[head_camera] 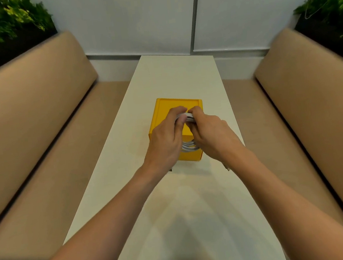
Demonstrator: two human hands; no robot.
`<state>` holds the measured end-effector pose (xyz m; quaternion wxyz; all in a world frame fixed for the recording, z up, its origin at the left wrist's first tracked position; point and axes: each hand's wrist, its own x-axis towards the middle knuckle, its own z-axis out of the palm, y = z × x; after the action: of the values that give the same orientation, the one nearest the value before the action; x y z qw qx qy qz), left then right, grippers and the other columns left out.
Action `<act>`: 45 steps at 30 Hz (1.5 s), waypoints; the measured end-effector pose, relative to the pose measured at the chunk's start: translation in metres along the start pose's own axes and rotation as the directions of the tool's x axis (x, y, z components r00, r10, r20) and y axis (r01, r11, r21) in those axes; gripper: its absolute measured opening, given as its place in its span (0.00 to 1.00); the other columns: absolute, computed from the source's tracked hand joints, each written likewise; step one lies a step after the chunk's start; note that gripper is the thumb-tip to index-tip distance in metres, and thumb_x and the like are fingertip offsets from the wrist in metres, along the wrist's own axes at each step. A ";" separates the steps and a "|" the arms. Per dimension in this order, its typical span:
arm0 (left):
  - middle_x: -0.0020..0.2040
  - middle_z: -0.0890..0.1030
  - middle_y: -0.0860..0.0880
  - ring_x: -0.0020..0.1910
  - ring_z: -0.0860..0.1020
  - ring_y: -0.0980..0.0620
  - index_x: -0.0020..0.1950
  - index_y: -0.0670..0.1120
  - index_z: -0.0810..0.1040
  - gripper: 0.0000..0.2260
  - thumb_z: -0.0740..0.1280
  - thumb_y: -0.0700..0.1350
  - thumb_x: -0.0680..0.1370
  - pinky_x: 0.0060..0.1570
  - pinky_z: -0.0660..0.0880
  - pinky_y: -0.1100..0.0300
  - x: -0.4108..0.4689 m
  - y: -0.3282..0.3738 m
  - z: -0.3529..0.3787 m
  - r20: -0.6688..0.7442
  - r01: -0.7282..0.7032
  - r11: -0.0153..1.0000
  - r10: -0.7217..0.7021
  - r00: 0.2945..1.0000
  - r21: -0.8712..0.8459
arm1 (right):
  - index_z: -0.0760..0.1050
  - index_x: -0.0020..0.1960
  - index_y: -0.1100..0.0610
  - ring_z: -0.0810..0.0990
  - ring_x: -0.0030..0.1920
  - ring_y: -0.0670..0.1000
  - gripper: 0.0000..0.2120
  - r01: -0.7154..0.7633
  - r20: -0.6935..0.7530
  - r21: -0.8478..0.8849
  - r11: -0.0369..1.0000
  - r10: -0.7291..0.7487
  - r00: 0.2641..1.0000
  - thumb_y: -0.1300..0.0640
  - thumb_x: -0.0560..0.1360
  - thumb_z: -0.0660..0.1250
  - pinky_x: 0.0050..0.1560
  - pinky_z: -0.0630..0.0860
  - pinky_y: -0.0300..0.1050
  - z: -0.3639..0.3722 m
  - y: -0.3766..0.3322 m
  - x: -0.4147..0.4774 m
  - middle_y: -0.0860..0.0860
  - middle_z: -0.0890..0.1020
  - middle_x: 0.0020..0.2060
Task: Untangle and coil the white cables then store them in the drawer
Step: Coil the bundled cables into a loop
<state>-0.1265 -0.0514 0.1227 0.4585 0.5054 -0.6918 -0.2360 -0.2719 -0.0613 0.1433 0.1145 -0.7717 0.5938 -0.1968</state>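
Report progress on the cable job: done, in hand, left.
Done: the white cable already looks wound into a coil, no tangle showing. In hand: the left hand and right hand both grip that coil right over the yellow drawer box on the white table. Left: setting it inside and closing up; the hands hide whether the drawer is open.

Both hands on the cable coil, over the yellow box.
We see the left hand [164, 140] and right hand [212, 134] gripping the coil of white cables [188, 146] from either side, fingers curled round it, just above the yellow box [165, 109] on the white table [173, 78]. Tan benches [36, 115] flank the table; plants [0, 23] in both far corners.
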 end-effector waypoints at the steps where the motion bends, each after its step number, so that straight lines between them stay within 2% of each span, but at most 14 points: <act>1: 0.49 0.83 0.53 0.42 0.78 0.57 0.68 0.51 0.75 0.13 0.57 0.51 0.87 0.41 0.71 0.67 0.002 -0.002 -0.001 -0.021 -0.008 1.000 0.008 1.000 -0.002 | 0.66 0.61 0.53 0.77 0.41 0.63 0.09 0.004 0.005 0.052 0.999 -0.004 1.000 0.48 0.86 0.54 0.38 0.68 0.52 -0.001 0.000 0.001 0.52 0.76 0.39; 3: 0.50 0.83 0.54 0.43 0.78 0.58 0.65 0.49 0.77 0.12 0.58 0.49 0.87 0.42 0.70 0.70 0.006 -0.005 -0.004 -0.055 0.001 1.000 -0.001 0.998 0.005 | 0.66 0.69 0.51 0.79 0.44 0.58 0.15 -0.013 0.034 0.195 0.981 0.006 0.999 0.46 0.85 0.58 0.42 0.69 0.49 -0.005 0.001 0.001 0.50 0.79 0.43; 6: 0.38 0.76 0.60 0.33 0.74 0.64 0.63 0.47 0.77 0.10 0.59 0.47 0.87 0.35 0.65 0.72 0.012 -0.010 -0.016 -0.161 0.053 0.999 -0.050 0.986 0.009 | 0.62 0.76 0.51 0.76 0.47 0.50 0.22 -0.013 0.200 0.230 0.973 -0.034 0.979 0.48 0.85 0.60 0.46 0.67 0.44 -0.008 0.007 -0.006 0.48 0.78 0.50; 10: 0.41 0.81 0.54 0.34 0.75 0.54 0.62 0.47 0.77 0.10 0.58 0.49 0.87 0.35 0.70 0.61 0.017 -0.018 -0.035 -0.178 0.019 0.999 -0.011 0.984 0.044 | 0.70 0.61 0.50 0.75 0.42 0.56 0.09 0.018 0.226 0.160 0.987 -0.055 0.973 0.50 0.87 0.53 0.40 0.68 0.52 -0.003 0.014 -0.020 0.49 0.77 0.40; 14: 0.40 0.78 0.60 0.36 0.76 0.62 0.62 0.43 0.77 0.10 0.59 0.47 0.87 0.37 0.67 0.71 0.015 -0.008 -0.038 -0.179 -0.065 0.994 0.081 0.981 0.092 | 0.61 0.78 0.49 0.78 0.56 0.59 0.22 0.015 0.251 0.150 0.989 -0.053 0.966 0.44 0.86 0.51 0.52 0.72 0.52 -0.007 0.010 -0.023 0.50 0.81 0.54; 15: 0.39 0.76 0.61 0.36 0.75 0.65 0.61 0.43 0.77 0.10 0.59 0.46 0.87 0.37 0.66 0.73 0.015 -0.006 -0.037 -0.174 -0.081 0.992 0.098 0.980 0.102 | 0.55 0.82 0.48 0.78 0.60 0.58 0.26 0.015 0.237 0.152 0.988 -0.051 0.970 0.42 0.86 0.51 0.54 0.72 0.52 -0.006 0.007 -0.023 0.50 0.81 0.57; 18: 0.36 0.74 0.62 0.35 0.75 0.65 0.61 0.42 0.77 0.10 0.60 0.45 0.87 0.37 0.65 0.74 0.012 -0.004 -0.033 -0.158 -0.098 0.989 0.114 0.981 0.108 | 0.53 0.81 0.46 0.79 0.54 0.60 0.24 0.049 0.169 0.061 0.997 -0.058 0.984 0.45 0.87 0.52 0.46 0.68 0.50 0.001 0.001 -0.024 0.40 0.76 0.42; 22: 0.39 0.80 0.54 0.37 0.77 0.54 0.60 0.46 0.78 0.10 0.60 0.48 0.87 0.37 0.71 0.64 0.011 -0.006 -0.035 -0.159 -0.043 0.997 0.052 0.986 0.058 | 0.63 0.74 0.46 0.78 0.44 0.63 0.15 0.148 -0.028 -0.169 0.974 -0.155 0.988 0.51 0.87 0.53 0.40 0.73 0.53 0.002 0.011 -0.025 0.51 0.81 0.51; 25: 0.38 0.79 0.51 0.36 0.77 0.48 0.59 0.48 0.78 0.11 0.60 0.51 0.86 0.39 0.75 0.50 0.010 -0.006 -0.037 -0.145 0.024 1.000 -0.026 0.989 -0.017 | 0.66 0.67 0.48 0.68 0.34 0.56 0.12 0.161 -0.123 -0.211 0.964 -0.190 0.974 0.48 0.87 0.50 0.30 0.63 0.48 -0.003 0.014 -0.030 0.47 0.74 0.38; 27: 0.39 0.80 0.48 0.38 0.78 0.46 0.58 0.49 0.79 0.10 0.61 0.51 0.86 0.40 0.75 0.48 0.008 -0.003 -0.037 -0.140 0.047 0.995 -0.059 0.988 -0.089 | 0.63 0.62 0.46 0.66 0.31 0.54 0.10 0.195 -0.169 -0.197 0.961 -0.230 0.959 0.45 0.86 0.49 0.29 0.56 0.46 -0.006 0.015 -0.035 0.45 0.71 0.34; 33: 0.34 0.77 0.57 0.34 0.76 0.56 0.57 0.48 0.79 0.10 0.62 0.52 0.85 0.38 0.71 0.57 0.005 0.000 -0.035 -0.148 0.062 0.960 -0.105 0.983 -0.273 | 0.68 0.59 0.52 0.74 0.36 0.61 0.06 0.284 -0.341 -0.110 0.953 -0.304 0.890 0.52 0.85 0.54 0.35 0.70 0.52 0.012 0.026 -0.037 0.54 0.77 0.39; 37: 0.32 0.76 0.56 0.32 0.74 0.56 0.57 0.46 0.79 0.11 0.62 0.51 0.85 0.35 0.69 0.60 0.001 0.001 -0.034 -0.157 0.043 0.950 -0.095 0.983 -0.310 | 0.80 0.57 0.57 0.75 0.46 0.61 0.09 0.161 -0.489 -0.222 0.962 -0.252 0.835 0.54 0.83 0.64 0.42 0.70 0.53 0.025 0.025 -0.037 0.57 0.78 0.49; 41: 0.32 0.75 0.55 0.31 0.73 0.56 0.57 0.48 0.78 0.10 0.61 0.52 0.85 0.34 0.69 0.60 -0.003 0.000 -0.030 -0.132 0.063 0.945 -0.110 0.985 -0.321 | 0.82 0.58 0.54 0.76 0.39 0.59 0.10 0.089 -0.352 -0.050 0.995 -0.101 0.931 0.52 0.83 0.63 0.35 0.70 0.48 0.027 0.016 -0.035 0.52 0.76 0.42; 45: 0.31 0.75 0.54 0.31 0.73 0.55 0.57 0.47 0.78 0.10 0.61 0.51 0.86 0.33 0.70 0.59 -0.005 0.003 -0.027 -0.124 0.047 0.942 -0.094 0.988 -0.333 | 0.86 0.55 0.50 0.81 0.42 0.52 0.08 0.001 -0.234 0.300 0.954 0.072 0.970 0.56 0.80 0.69 0.45 0.79 0.52 0.018 0.015 -0.031 0.49 0.82 0.44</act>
<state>-0.1041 -0.0421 0.1353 0.5745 0.4615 -0.5907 -0.3287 -0.2836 -0.0362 0.1161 0.1599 -0.7049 0.5807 -0.3746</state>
